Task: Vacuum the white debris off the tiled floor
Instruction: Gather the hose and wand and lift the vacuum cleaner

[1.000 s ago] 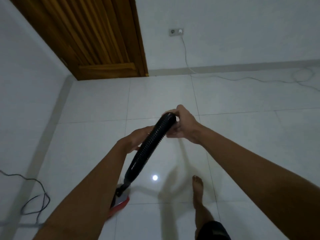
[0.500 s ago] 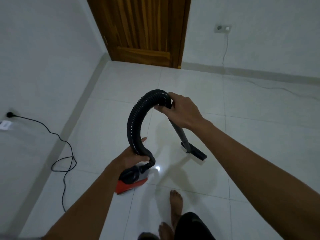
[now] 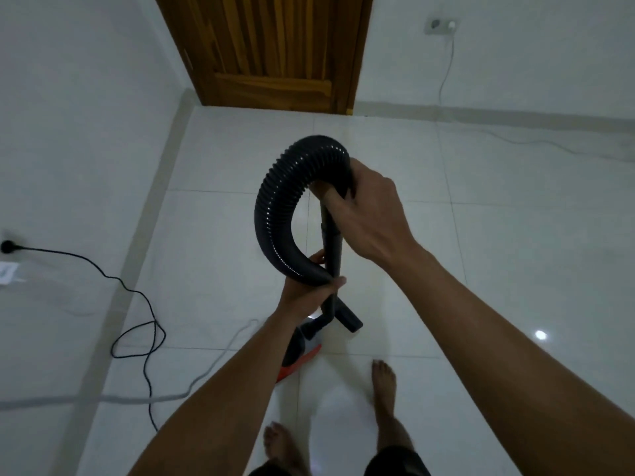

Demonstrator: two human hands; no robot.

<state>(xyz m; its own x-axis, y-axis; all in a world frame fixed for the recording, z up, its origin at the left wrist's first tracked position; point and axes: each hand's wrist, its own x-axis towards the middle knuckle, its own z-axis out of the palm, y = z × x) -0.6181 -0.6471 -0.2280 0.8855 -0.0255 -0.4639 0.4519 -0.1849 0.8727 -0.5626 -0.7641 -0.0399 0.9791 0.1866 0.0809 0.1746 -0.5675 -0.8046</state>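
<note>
At the far left a black plug is sitting in the side wall, and its black cord is looping across the tiled floor, crossing a pale cable that is lying flat on the tiles. A wooden door is standing closed at the back. In the middle, the ribbed black hose is arching up in a tight curve. The left hand is gripping its lower end, fingers curled round it, just above the red and black vacuum body resting on the floor. The rigid tube is running down to the nozzle, which is sitting at floor level beside the body. The right hand is wrapping its fingers around the hose's upper end where it is meeting the tube. A wall socket is feeding a white wire down the back wall. White debris is not showing clearly against the white tiles.
</note>
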